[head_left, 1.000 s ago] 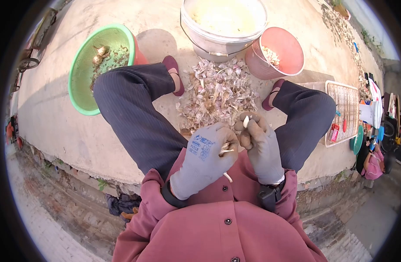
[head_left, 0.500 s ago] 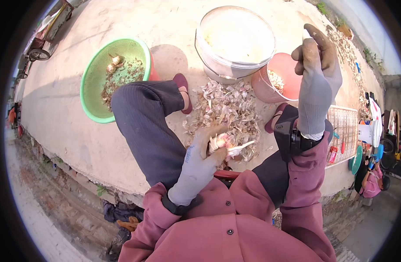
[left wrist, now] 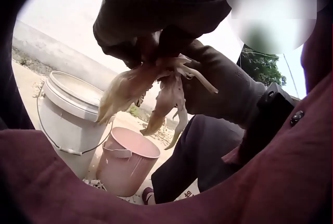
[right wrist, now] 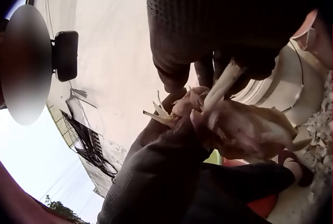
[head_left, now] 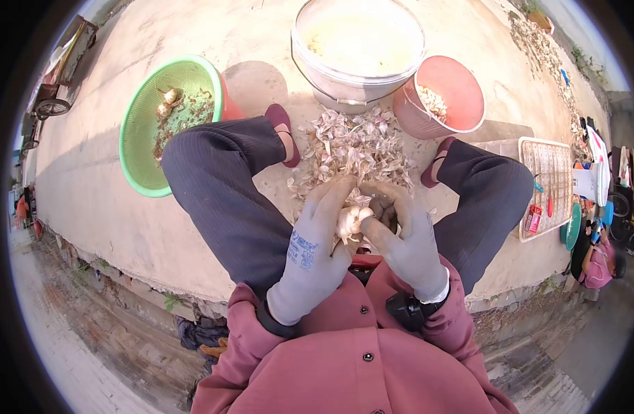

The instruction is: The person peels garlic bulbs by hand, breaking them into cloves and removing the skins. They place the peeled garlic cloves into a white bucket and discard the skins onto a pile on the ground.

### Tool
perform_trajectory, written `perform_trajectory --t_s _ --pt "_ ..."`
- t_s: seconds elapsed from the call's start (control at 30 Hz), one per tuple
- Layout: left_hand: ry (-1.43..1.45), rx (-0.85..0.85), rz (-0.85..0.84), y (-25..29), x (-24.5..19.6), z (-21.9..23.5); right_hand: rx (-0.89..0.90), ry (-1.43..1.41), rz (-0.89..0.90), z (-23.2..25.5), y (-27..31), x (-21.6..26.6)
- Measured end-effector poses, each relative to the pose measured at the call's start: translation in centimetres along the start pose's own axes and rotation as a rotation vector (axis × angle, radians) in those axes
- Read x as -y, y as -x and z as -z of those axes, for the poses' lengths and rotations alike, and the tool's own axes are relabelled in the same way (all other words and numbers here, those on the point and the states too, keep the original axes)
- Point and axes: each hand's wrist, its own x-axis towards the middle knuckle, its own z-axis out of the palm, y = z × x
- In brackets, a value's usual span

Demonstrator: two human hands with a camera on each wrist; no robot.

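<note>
A partly peeled garlic bulb [head_left: 349, 222] is held between both gloved hands, low over a heap of papery garlic skins [head_left: 358, 141]. My left hand [head_left: 315, 238] grips the bulb from the left, fingers curled round its far side. On the right, my right hand [head_left: 408, 245] has its thumb pressed to a pale clove and its fingers bent behind the bulb. In the right wrist view, a pale stem [right wrist: 221, 86] rises from the bulb toward the right fingers. Loose husk [left wrist: 122, 91] hangs under the hands in the left wrist view.
Beyond the heap stand a large white bucket [head_left: 362, 86] and a pink bucket [head_left: 417, 117] with pale pieces inside. A green colander [head_left: 139, 162] with a few bulbs stands left. At right lies a white plastic crate [head_left: 520, 190]. The person's knees flank the hands.
The right hand swung out over the pink bucket with a white clove, then came back empty of it to the bulb. The left hand kept the bulb throughout and turned it.
</note>
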Motion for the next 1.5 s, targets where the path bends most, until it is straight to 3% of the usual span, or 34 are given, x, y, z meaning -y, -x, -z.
perform_trajectory --t_s 0.07,0.13,0.2,0.23,0.3,0.33,0.4,0.43,0.5,0.57,0.63,0.7,0.77,0.83,0.97,1.03,1.23,1.37,1.5 --pt "-0.075 -0.024 -0.02 0.1 -0.3 -0.2 0.009 0.056 0.049 -0.2 0.2 -0.2" --pt "0.025 -0.037 -0.023 0.2 -0.1 -0.1 -0.015 0.137 0.02 -0.1 0.8 0.2" --pt "0.008 -0.025 -0.06 0.2 -0.1 -0.1 -0.079 0.276 0.372 -0.1 1.0 -0.6" --pt "-0.004 -0.014 -0.105 0.1 -0.2 -0.2 -0.079 0.274 0.37 0.2 0.7 -1.0" --pt "0.033 -0.012 -0.02 0.7 -0.2 -0.5 -0.052 0.54 0.821 0.5 0.0 -1.8" --pt "0.074 -0.014 0.056 0.9 -0.2 -0.7 -0.054 0.539 0.82 0.3 0.3 -1.6" --pt "0.079 0.004 0.088 0.8 -0.7 -0.5 -0.071 0.257 0.361 0.0 1.1 -0.8" --pt "0.084 0.018 0.128 0.9 -0.9 -0.3 -0.07 0.255 0.361 -0.1 1.3 -0.8" --pt "0.041 0.03 0.116 0.7 -0.9 -0.1 -0.096 0.151 0.182 0.0 1.7 -0.8" --pt "-0.001 0.043 0.104 0.7 -0.7 0.0 -0.065 0.17 0.197 0.2 1.7 -0.8" --pt "-0.069 0.073 -0.02 0.7 -0.4 -0.3 -0.038 0.191 0.217 0.4 1.3 -0.3" --pt "-0.029 0.083 0.004 1.3 -0.3 -1.0 0.113 0.129 0.028 0.6 1.3 0.4" --pt "0.007 0.086 0.021 1.2 -0.7 -1.3 0.133 0.156 0.061 0.6 0.9 0.5" --pt "0.104 0.139 0.147 1.3 -1.5 -1.1 0.157 0.18 0.094 0.4 0.8 0.4" --pt "0.15 0.125 0.152 1.8 -1.0 -1.4 0.194 0.033 0.074 0.4 0.9 -0.7" --pt "0.006 0.112 0.015 2.0 -0.9 -1.4 0.204 -0.06 0.038 0.1 1.3 -0.8" --pt "-0.065 0.119 -0.011 1.4 -2.0 -1.5 0.121 -0.09 0.015 0.0 1.7 0.2" --pt "-0.21 0.087 -0.182 0.8 -2.5 -1.7 0.025 0.005 0.088 -0.3 1.8 -1.6" --pt "-0.157 0.107 -0.13 0.9 -2.2 -1.6 -0.002 -0.038 0.063 -0.2 2.0 -1.0"
